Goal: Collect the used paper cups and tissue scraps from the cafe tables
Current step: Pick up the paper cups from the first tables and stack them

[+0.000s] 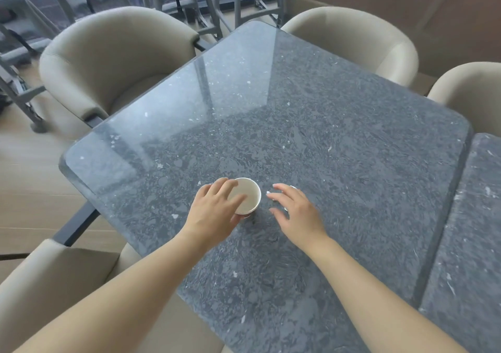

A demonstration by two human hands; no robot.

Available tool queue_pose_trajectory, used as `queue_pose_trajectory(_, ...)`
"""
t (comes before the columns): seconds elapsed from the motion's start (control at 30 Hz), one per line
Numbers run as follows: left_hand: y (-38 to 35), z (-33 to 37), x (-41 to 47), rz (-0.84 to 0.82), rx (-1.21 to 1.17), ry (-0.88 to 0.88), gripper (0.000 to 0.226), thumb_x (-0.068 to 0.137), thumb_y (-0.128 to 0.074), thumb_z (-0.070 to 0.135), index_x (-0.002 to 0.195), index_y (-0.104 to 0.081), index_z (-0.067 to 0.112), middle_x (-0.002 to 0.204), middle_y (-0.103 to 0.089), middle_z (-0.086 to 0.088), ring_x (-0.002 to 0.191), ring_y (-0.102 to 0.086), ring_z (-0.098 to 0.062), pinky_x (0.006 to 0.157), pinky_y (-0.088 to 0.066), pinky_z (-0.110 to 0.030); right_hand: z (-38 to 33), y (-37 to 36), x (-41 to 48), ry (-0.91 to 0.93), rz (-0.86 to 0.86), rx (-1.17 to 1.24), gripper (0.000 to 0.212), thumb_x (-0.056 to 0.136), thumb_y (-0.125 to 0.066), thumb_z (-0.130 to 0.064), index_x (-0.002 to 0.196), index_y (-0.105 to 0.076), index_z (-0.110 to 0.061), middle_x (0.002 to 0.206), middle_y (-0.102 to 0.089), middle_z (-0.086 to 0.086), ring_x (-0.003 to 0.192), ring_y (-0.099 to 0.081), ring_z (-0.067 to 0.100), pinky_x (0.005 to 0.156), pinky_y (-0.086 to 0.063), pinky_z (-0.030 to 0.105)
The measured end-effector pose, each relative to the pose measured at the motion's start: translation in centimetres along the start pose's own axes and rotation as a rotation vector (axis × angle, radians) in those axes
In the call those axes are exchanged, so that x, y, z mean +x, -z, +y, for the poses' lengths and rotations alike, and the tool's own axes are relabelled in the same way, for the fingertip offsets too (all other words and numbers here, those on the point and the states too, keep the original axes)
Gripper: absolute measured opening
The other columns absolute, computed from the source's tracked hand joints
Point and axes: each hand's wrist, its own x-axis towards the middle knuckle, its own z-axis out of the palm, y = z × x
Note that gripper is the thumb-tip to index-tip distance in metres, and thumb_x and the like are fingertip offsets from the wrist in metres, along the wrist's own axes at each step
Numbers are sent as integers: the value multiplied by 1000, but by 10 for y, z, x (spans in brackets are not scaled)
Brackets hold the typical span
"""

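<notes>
Grey stone table (325, 135), upright paper cup (250, 193) mouth-up within curled left fingers (230, 187); right fingers (282, 190) spread.

1 white paper cup (250, 198) stands upright on the grey table (339, 135).

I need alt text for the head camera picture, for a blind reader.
A person's left hand grips a white paper cup on a dark speckled table; the right hand is spread open beside it. Beige armchairs stand around.
</notes>
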Motion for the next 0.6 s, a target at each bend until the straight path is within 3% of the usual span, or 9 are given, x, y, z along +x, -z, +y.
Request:
queue_pose_trajectory(0.07,-2,0,6,44,-13,-8,52,70,-73,42,116,-59,22,132,-53,-10,122,-49,-29,87,-47,-42,11,-1,6,-43,-73,-72,36,84,-64,-23,120,-58,-22,137,-47,-1,125,-40,20,98,-41,45)
queue_pose_trajectory(0.17,-9,-1,18,0,-65,-11,73,77,-61,54,140,-30,31,150,-26,-3,136,-27,-24,96,-41,-40,24,-5,12,-108,-190,-233,50,88,-58,-37,134,-42,-28,149,-29,-3,136,-24,18,104,-30,44)
queue_pose_trajectory(0.3,-22,2,24,-104,-137,-64,74,86,-49,53,145,-9,32,152,-16,1,133,-25,-24,99,-42,-40,32,-11,16,-172,-312,-305,51,92,-47,-41,140,-30,-33,154,-16,-5,140,-12,19,107,-27,46)
queue_pose_trajectory(0.43,-29,4,18,-90,-248,-22,72,88,-50,48,145,-8,35,151,-16,2,122,-36,-27,94,-45,-38,34,-15,13,-128,-290,-292,40,92,-51,-32,131,-44,-31,144,-33,-3,130,-27,21,98,-39,44)
queue_pose_trajectory(0.6,-26,4,14,-78,-275,-4,71,87,-52,48,144,-10,39,149,-18,4,121,-38,-26,84,-52,-39,26,-20,6,-87,-166,-122,11,89,-58,-14,95,-67,-13,104,-51,9,96,-46,27,75,-47,39)
